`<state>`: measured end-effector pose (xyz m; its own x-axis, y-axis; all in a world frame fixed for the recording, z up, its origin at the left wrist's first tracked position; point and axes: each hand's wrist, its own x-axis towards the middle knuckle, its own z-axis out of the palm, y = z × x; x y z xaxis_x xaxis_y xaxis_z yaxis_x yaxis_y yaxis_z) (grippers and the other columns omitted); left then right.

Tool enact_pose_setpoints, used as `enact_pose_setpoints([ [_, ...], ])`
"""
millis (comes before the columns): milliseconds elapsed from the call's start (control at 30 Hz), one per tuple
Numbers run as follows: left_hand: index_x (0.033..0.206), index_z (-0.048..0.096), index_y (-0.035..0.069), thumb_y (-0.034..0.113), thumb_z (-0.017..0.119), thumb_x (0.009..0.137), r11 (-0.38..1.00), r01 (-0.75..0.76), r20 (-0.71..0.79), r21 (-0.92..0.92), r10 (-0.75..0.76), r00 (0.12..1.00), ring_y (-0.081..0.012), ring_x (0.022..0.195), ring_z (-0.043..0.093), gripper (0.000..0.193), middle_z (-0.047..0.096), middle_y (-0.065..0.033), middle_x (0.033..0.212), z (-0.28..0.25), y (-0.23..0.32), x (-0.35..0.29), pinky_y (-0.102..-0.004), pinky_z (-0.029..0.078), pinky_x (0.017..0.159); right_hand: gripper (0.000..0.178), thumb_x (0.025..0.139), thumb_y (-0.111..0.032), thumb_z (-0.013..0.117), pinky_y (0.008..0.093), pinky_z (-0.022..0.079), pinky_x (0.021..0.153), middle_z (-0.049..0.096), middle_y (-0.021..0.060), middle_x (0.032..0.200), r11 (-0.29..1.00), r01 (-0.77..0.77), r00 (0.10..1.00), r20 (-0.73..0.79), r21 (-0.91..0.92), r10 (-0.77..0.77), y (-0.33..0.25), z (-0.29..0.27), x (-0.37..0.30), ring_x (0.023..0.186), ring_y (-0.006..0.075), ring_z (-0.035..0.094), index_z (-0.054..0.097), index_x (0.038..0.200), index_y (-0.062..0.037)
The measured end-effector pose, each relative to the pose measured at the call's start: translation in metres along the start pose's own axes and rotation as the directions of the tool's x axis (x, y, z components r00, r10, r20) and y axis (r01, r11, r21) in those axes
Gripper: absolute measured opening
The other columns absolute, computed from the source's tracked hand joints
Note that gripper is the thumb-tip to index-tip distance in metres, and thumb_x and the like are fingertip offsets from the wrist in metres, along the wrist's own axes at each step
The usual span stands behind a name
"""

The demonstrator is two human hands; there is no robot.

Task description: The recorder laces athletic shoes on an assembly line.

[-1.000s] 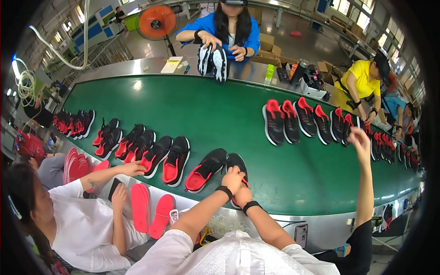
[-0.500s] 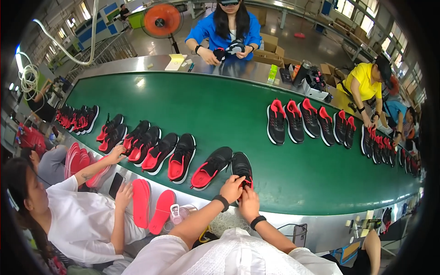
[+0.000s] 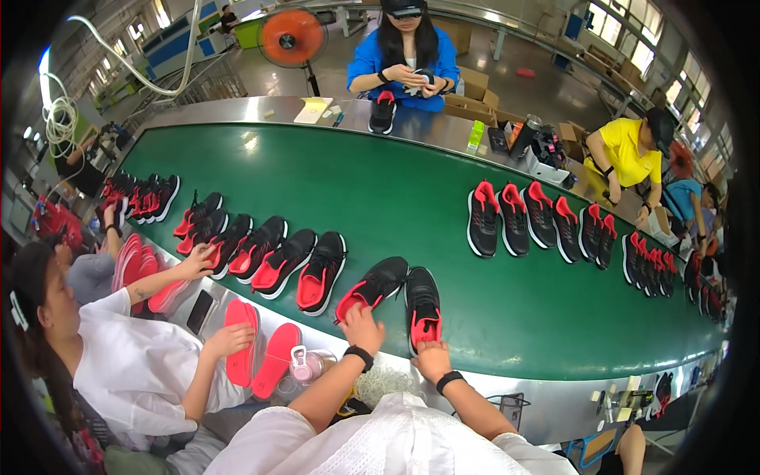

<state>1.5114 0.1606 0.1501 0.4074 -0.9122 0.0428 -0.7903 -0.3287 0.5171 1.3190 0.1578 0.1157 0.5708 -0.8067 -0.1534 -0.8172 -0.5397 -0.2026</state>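
Two black shoes with red linings lie on the green belt in front of me, toes pointing away. My right hand [image 3: 432, 361] grips the heel of the right shoe [image 3: 423, 297], its fingers at the red collar. At the left shoe [image 3: 381, 279], my left hand [image 3: 363, 328] touches the heel opening, with thumb and fingers apart. The left shoe lies slanted, its toe close to that of the right one. Laces show on both shoes, though their ends are too small to make out.
More black-and-red shoes [image 3: 321, 273] line the belt [image 3: 380, 186] leftward, others [image 3: 483, 222] stand far right. A seated co-worker at my left holds red insoles [image 3: 241, 356] beside a pink bottle [image 3: 305, 366]. Across, a person in blue handles a shoe; a black shoe [image 3: 381, 112] stands there.
My left hand has left the right shoe and moved to the left shoe's heel. My right hand stays at the right shoe's heel. Across the belt, a shoe has been set down.
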Motion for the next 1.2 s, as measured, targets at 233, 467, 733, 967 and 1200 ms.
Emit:
enact_pose_setpoints([
  [233, 0.101, 0.064, 0.010, 0.029, 0.056, 0.073, 0.893, 0.012, 0.414, 0.449, -0.220, 0.884, -0.0293, 0.112, 0.046, 0.035, 0.050, -0.0123, 0.116, 0.010, -0.043, 0.020, -0.0605, 0.027, 0.091, 0.021, 0.065, -0.009, 0.060, 0.0394, 0.047, 0.064, 0.058, 0.0076, 0.082, 0.980, -0.157, 0.970, -0.169, 0.120, 0.176, -0.001, -0.013, 0.018, 0.082, 0.0245, 0.057, 0.053, 0.084, -0.0080],
  [467, 0.112, 0.055, 0.024, 0.035, 0.062, 0.071, 0.990, -0.137, 0.644, -0.044, 0.133, 0.753, -0.0309, 0.104, 0.052, 0.043, 0.048, -0.0108, 0.114, 0.061, 0.001, -0.007, -0.0605, 0.033, 0.085, 0.024, 0.068, -0.014, 0.060, 0.0411, 0.044, 0.073, 0.054, 0.0127, 0.091, 0.999, 0.023, 0.856, -0.515, -0.044, -0.042, 0.038, -0.063, 0.064, 0.089, 0.0303, 0.052, 0.056, 0.090, -0.0045],
  [733, 0.091, 0.064, 0.007, 0.011, 0.058, 0.076, 0.837, -0.221, 0.399, -0.501, 0.450, 0.799, -0.0280, 0.079, 0.060, 0.017, 0.062, -0.0147, 0.085, 0.051, -0.044, -0.039, -0.0361, 0.049, 0.072, 0.024, 0.080, -0.019, 0.047, 0.0394, 0.040, 0.084, 0.050, 0.0115, 0.118, 0.956, 0.234, 0.905, -0.321, -0.175, -0.280, -0.031, -0.030, 0.145, 0.118, 0.0266, 0.040, 0.062, 0.098, -0.0138],
  [967, 0.089, 0.063, 0.005, 0.010, 0.056, 0.080, 0.812, -0.257, 0.066, -0.525, 0.340, 0.938, -0.0293, 0.082, 0.059, 0.012, 0.062, -0.0159, 0.087, 0.039, -0.068, 0.025, -0.0349, 0.047, 0.075, 0.017, 0.077, -0.016, 0.050, 0.0415, 0.041, 0.081, 0.063, 0.0091, 0.087, 1.000, 0.008, 0.988, -0.154, 0.019, -0.005, -0.018, -0.036, 0.123, 0.095, 0.0242, 0.058, 0.059, 0.087, -0.0062],
  [1200, 0.088, 0.067, 0.011, 0.021, 0.062, 0.070, 0.829, -0.539, 0.230, -0.149, 0.559, 0.797, -0.0279, 0.089, 0.055, 0.022, 0.063, -0.0106, 0.086, 0.031, -0.045, 0.105, -0.0365, 0.042, 0.083, 0.016, 0.077, -0.015, 0.050, 0.0435, 0.049, 0.054, 0.061, 0.0147, 0.078, 0.896, 0.044, 0.956, -0.279, 0.441, 0.091, -0.062, -0.035, 0.078, 0.066, 0.0327, 0.061, 0.050, 0.091, -0.0071],
])
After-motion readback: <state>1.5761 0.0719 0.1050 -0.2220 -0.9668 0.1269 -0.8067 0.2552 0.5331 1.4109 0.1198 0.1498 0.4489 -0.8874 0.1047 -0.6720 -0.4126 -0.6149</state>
